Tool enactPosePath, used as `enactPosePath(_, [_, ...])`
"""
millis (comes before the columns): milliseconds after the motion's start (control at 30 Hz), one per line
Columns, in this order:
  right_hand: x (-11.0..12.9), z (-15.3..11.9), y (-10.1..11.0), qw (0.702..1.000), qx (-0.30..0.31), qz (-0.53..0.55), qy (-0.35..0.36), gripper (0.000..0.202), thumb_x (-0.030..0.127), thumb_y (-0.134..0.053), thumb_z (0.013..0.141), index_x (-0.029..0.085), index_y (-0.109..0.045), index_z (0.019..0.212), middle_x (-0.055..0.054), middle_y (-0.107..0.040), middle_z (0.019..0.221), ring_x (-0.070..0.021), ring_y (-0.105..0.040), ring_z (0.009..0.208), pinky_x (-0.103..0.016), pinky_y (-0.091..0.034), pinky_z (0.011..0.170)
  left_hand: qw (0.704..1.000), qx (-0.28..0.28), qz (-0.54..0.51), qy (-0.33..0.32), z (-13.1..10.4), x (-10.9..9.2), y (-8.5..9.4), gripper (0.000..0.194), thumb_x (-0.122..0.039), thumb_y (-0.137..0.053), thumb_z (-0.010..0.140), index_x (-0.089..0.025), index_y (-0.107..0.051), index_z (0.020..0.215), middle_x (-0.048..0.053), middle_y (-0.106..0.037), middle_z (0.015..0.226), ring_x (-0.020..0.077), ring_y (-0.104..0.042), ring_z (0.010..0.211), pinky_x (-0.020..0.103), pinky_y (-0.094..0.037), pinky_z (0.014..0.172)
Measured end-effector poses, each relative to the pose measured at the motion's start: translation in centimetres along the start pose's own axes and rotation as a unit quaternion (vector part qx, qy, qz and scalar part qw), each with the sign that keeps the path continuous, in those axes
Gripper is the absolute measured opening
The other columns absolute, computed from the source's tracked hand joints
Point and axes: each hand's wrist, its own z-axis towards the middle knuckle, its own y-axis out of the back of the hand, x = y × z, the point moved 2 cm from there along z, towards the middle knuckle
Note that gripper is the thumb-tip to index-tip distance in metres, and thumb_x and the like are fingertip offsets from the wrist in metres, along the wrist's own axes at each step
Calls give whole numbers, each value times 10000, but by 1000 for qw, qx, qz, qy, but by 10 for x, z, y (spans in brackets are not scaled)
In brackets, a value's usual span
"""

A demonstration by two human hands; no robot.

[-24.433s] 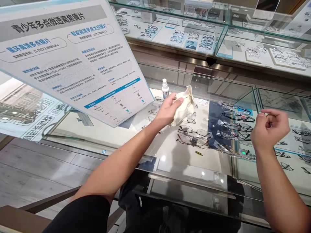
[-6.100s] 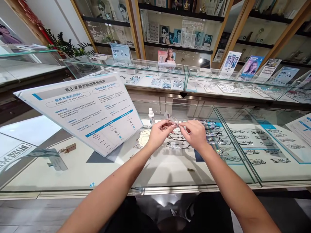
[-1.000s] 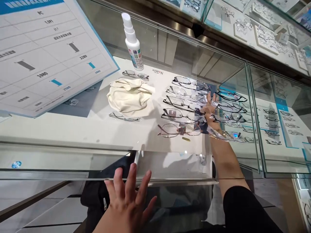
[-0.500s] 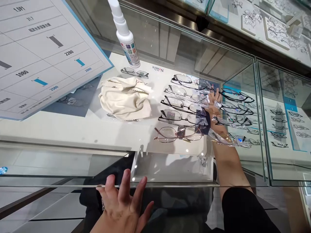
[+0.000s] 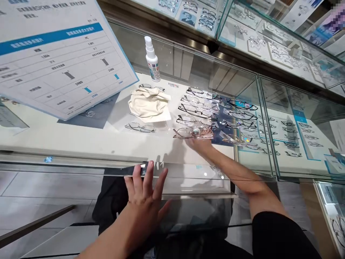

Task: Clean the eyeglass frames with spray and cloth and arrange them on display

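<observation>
"Worktop (image 5: pixel 88 144) of glass; where are the hands?"

"Left hand (image 5: pixel 145 207) at the front edge, fingers spread wide. Right hand (image 5: pixel 198 144) under the glass, by the pink-rimmed glasses (image 5: pixel 183 133); I can't tell its grip"

1. A left hand (image 5: pixel 144 201) spreads its fingers at the front edge of a glass-topped display counter (image 5: pixel 67 144), holding nothing.
2. A right hand (image 5: pixel 201 144) reaches below the glass, just beside rose-toned eyeglasses (image 5: pixel 183 133) at the near end of a column of frames; its fingertips are partly hidden.
3. A crumpled cream cloth (image 5: pixel 149 105) lies between a white spray bottle (image 5: pixel 153 66), standing upright, and thin-rimmed eyeglasses (image 5: pixel 140 127).
4. A large printed sign (image 5: pixel 88 68) tilts over the counter's left side, its table listing figures including 1980 and 2280.
5. More dark-rimmed frames (image 5: pixel 242 115) line the right side, while a second glass case (image 5: pixel 231 32) displays eyewear beyond.
</observation>
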Motion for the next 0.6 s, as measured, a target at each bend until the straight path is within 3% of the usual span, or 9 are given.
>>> enactPosePath(100, [46, -31, -20, 999, 28, -14, 39, 416, 341, -480, 1119, 82, -765, 1276, -213, -774, 1298, -310, -730, 1130, -448, -584, 995, 1000, -7, -2, -12, 1, 2, -1, 1311, -570, -839, 890, -185, 3, 1819, 342, -11, 1849, 716, -46, 1646, 953, -265, 1168])
enactPosePath(200, [84, -81, -26, 983, 154, -4, 102, 406, 304, -417, 1133, 139, -787, 1146, -161, -819, 1103, -280, -748, 954, -377, -539, 834, 1000, 18, 4, -13, 4, 2, -1, 1187, -611, -809, 906, -142, -193, 1807, 365, -112, 1831, 709, -127, 1640, 920, -275, 1192])
enactPosePath(267, [100, -118, -8, 972, 191, -1, 138, 479, 367, -401, 1155, 167, -800, 982, -122, -816, 937, -257, -737, 852, -353, -502, 769, 999, 39, 0, -5, 7, 2, 0, 1121, -626, -806, 901, -119, -319, 1775, 367, -157, 1823, 699, -151, 1642, 906, -265, 1206])
enactPosePath(333, [105, -146, 27, 964, 214, -11, 155, 500, 422, -436, 1146, 173, -797, 906, -125, -803, 864, -254, -715, 775, -352, -463, 706, 999, 54, -10, 0, 10, 1, 2, 1100, -606, -812, 899, -114, -345, 1766, 364, -163, 1823, 692, -142, 1648, 906, -249, 1212])
enactPosePath(367, [101, -154, 49, 969, 203, -13, 139, 529, 451, -411, 1154, 179, -798, 915, -126, -800, 865, -245, -702, 758, -350, -450, 698, 998, 59, -15, 1, 11, 1, 4, 1094, -585, -811, 905, -116, -333, 1770, 360, -157, 1826, 688, -128, 1653, 907, -240, 1214])
enactPosePath(433, [78, -156, 94, 983, 175, -42, 30, 588, 490, -351, 1155, 199, -789, 892, -106, -758, 769, -229, -643, 647, -355, -433, 657, 997, 68, -20, 0, 13, -1, 7, 1068, -530, -795, 931, -117, -297, 1782, 352, -133, 1834, 679, -85, 1663, 911, -218, 1220])
enactPosePath(467, [59, -151, 116, 990, 121, -65, -24, 632, 529, -310, 1151, 204, -789, 897, -107, -738, 747, -238, -625, 637, -370, -449, 664, 997, 72, -21, -1, 13, -2, 8, 1055, -501, -787, 942, -116, -283, 1785, 349, -117, 1838, 673, -62, 1668, 911, -206, 1224])
enactPosePath(533, [12, -134, 148, 990, -48, -114, -74, 690, 560, -237, 1143, 194, -805, 1004, -151, -746, 830, -299, -663, 797, -432, -511, 781, 996, 82, -23, 3, 15, -3, 9, 1049, -464, -785, 947, -117, -265, 1790, 340, -87, 1845, 655, -25, 1679, 909, -182, 1236])
enactPosePath(600, [-42, -116, 161, 976, -144, -135, -93, 707, 534, -204, 1132, 169, -810, 1105, -212, -776, 1039, -371, -674, 1033, -528, -531, 942, 995, 93, -28, 13, 16, -4, 9, 1066, -457, -800, 933, -126, -263, 1792, 327, -67, 1851, 639, -6, 1687, 906, -158, 1247])
